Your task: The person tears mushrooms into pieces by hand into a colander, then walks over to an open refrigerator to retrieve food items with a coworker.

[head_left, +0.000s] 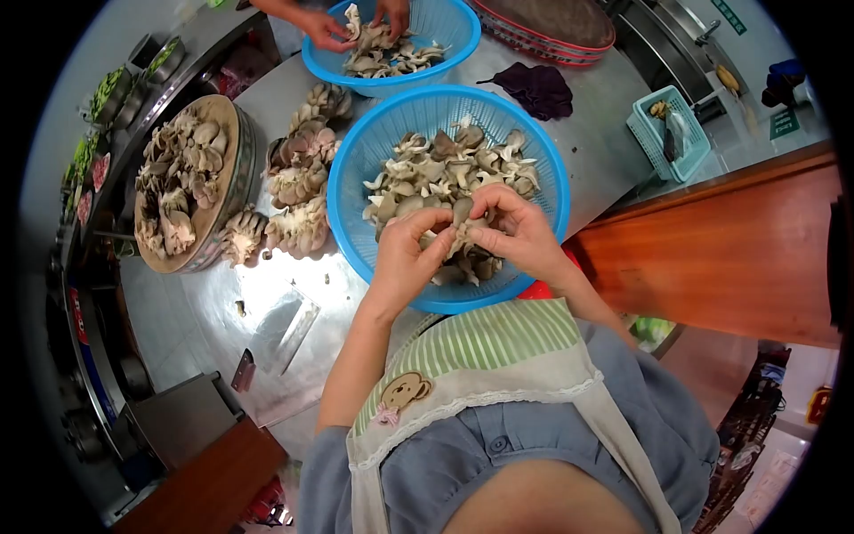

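Observation:
Over a blue plastic basket (343,233) full of torn oyster mushrooms (445,169), both hands are closed on one small oyster mushroom (462,214). My left hand (411,254) pinches it from the left between thumb and fingers. From the right, my right hand (520,236) grips the same piece with thumb and forefinger. The fingers partly cover it. Left of the basket, larger oyster mushroom clusters (301,173) lie on the metal table (191,307).
Across the table a co-worker's hands (329,28) hold mushrooms over another blue basket (463,40). A round board (233,133) piled with mushrooms stands at left. A cleaver (298,334) lies near the front. A dark cloth-like item (538,89) and a red-rimmed round tray (547,27) are at the back.

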The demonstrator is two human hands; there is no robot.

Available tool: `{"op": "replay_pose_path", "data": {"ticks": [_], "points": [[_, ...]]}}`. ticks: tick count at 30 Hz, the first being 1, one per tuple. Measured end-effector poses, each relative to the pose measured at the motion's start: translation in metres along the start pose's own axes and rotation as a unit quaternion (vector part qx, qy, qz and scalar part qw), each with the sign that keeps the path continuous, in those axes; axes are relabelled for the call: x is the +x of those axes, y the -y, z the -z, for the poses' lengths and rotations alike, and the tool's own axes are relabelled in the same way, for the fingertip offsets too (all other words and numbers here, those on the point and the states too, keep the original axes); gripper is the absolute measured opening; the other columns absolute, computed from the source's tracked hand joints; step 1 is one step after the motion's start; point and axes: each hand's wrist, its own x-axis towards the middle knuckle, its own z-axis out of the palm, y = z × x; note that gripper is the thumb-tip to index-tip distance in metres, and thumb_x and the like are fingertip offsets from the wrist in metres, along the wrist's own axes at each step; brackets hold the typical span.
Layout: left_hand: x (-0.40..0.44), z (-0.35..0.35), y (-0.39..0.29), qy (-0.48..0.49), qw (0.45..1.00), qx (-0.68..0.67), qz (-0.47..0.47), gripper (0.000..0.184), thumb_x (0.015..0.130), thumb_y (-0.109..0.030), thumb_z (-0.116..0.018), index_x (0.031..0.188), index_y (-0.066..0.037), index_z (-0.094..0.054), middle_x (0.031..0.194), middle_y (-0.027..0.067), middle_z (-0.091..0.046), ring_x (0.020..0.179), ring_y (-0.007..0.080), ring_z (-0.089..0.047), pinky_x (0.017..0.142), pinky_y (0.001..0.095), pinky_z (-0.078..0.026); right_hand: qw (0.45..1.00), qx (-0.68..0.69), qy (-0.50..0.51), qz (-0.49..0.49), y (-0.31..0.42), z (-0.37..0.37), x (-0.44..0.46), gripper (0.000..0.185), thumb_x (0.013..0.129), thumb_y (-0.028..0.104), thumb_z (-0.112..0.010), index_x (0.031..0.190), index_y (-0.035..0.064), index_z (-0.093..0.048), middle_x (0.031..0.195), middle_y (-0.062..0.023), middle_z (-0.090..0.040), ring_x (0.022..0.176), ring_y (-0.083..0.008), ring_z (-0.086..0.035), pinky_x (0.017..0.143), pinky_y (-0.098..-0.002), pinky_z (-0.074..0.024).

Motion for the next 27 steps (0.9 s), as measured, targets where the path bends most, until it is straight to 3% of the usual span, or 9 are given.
{"op": "replay_pose_path", "data": {"ticks": [2, 4, 8, 14, 17, 20, 23, 25, 27], "points": [[0.000, -0.004, 0.000, -0.013, 0.999, -0.004, -0.050, 0.024, 0.089, -0.007, -0.067, 0.112, 0.002, -0.066, 0.090, 0.0037, -0.067, 0.081, 0.0102, -0.059, 0.070, 0.0257, -0.048, 0.999, 0.045, -0.025, -0.017, 0.002, -0.005, 0.001, 0.020, 0.085, 0.006, -0.071, 0.101, 0.0067, -0.059, 0.104, 0.0006, -0.053, 0.088, -0.0075, -0.052, 0.074, -0.0220, -0.0442], [-0.001, -0.003, -0.009, 0.003, 1.000, -0.014, -0.025, 0.022, 0.088, -0.006, -0.067, 0.109, 0.002, -0.066, 0.088, 0.0027, -0.066, 0.078, 0.0088, -0.058, 0.067, 0.0245, -0.047, 1.000, -0.026, -0.005, 0.001, 0.001, -0.006, 0.002, 0.020, 0.083, 0.002, -0.066, 0.101, 0.0060, -0.058, 0.108, -0.0013, -0.052, 0.093, -0.0100, -0.054, 0.078, -0.0245, -0.0468], [-0.001, -0.004, -0.003, -0.014, 0.999, -0.023, 0.029, 0.014, 0.088, -0.007, -0.066, 0.100, 0.000, -0.066, 0.083, -0.0003, -0.065, 0.071, 0.0042, -0.055, 0.060, 0.0209, -0.043, 1.000, 0.008, -0.025, 0.013, -0.001, -0.012, 0.004, 0.026, 0.079, -0.004, -0.058, 0.103, 0.0046, -0.059, 0.113, -0.0035, -0.053, 0.100, -0.0125, -0.055, 0.083, -0.0263, -0.0486], [0.004, -0.005, -0.001, -0.103, 0.966, -0.210, 0.109, 0.010, 0.087, -0.002, -0.064, 0.096, 0.001, -0.065, 0.083, -0.0003, -0.065, 0.072, 0.0064, -0.059, 0.066, 0.0234, -0.048, 0.996, -0.054, -0.046, 0.050, -0.007, 0.000, 0.005, 0.038, 0.074, -0.008, -0.051, 0.109, 0.0034, -0.060, 0.123, -0.0073, -0.056, 0.107, -0.0170, -0.057, 0.092, -0.0285, -0.0477], [0.004, 0.001, -0.002, -0.119, 0.956, -0.252, 0.090, 0.011, 0.087, -0.002, -0.064, 0.098, 0.000, -0.065, 0.085, -0.0013, -0.064, 0.074, 0.0063, -0.059, 0.067, 0.0225, -0.048, 0.993, -0.098, -0.052, 0.030, -0.007, 0.010, 0.003, 0.040, 0.074, -0.008, -0.050, 0.111, 0.0025, -0.061, 0.120, -0.0079, -0.058, 0.107, -0.0187, -0.058, 0.096, -0.0302, -0.0463], [0.004, -0.001, 0.007, -0.100, 0.974, -0.195, 0.055, 0.013, 0.088, -0.003, -0.065, 0.100, 0.000, -0.065, 0.088, 0.0002, -0.065, 0.078, 0.0071, -0.060, 0.068, 0.0224, -0.049, 0.987, -0.146, -0.058, 0.036, 0.004, 0.007, 0.003, 0.031, 0.082, -0.003, -0.057, 0.112, 0.0015, -0.062, 0.119, -0.0087, -0.059, 0.106, -0.0176, -0.058, 0.094, -0.0305, -0.0465], [0.000, -0.005, -0.006, -0.031, 0.983, -0.177, 0.044, 0.017, 0.092, -0.003, -0.065, 0.108, -0.001, -0.065, 0.097, -0.0001, -0.066, 0.087, 0.0063, -0.060, 0.078, 0.0222, -0.049, 0.995, -0.093, -0.046, -0.010, 0.008, -0.006, 0.005, 0.025, 0.090, 0.009, -0.066, 0.113, 0.0001, -0.062, 0.113, -0.0076, -0.062, 0.098, -0.0126, -0.059, 0.087, -0.0278, -0.0485], [0.001, -0.008, -0.008, -0.029, 0.981, -0.185, 0.052, 0.017, 0.092, -0.006, -0.068, 0.107, -0.001, -0.065, 0.097, -0.0001, -0.065, 0.087, 0.0064, -0.060, 0.077, 0.0221, -0.048, 0.993, 0.084, -0.021, -0.080, 0.002, -0.008, 0.007, 0.028, 0.092, 0.018, -0.071, 0.111, -0.0007, -0.063, 0.105, -0.0044, -0.063, 0.091, -0.0082, -0.059, 0.079, -0.0247, -0.0497], [0.002, -0.006, -0.014, -0.070, 0.977, -0.196, 0.046, 0.017, 0.092, -0.008, -0.070, 0.106, -0.001, -0.065, 0.096, 0.0003, -0.065, 0.087, 0.0068, -0.059, 0.077, 0.0217, -0.048, 0.998, 0.025, -0.006, -0.058, 0.004, -0.006, 0.009, 0.026, 0.092, 0.017, -0.071, 0.110, -0.0006, -0.064, 0.100, -0.0023, -0.064, 0.088, -0.0070, -0.059, 0.076, -0.0238, -0.0496]]}}
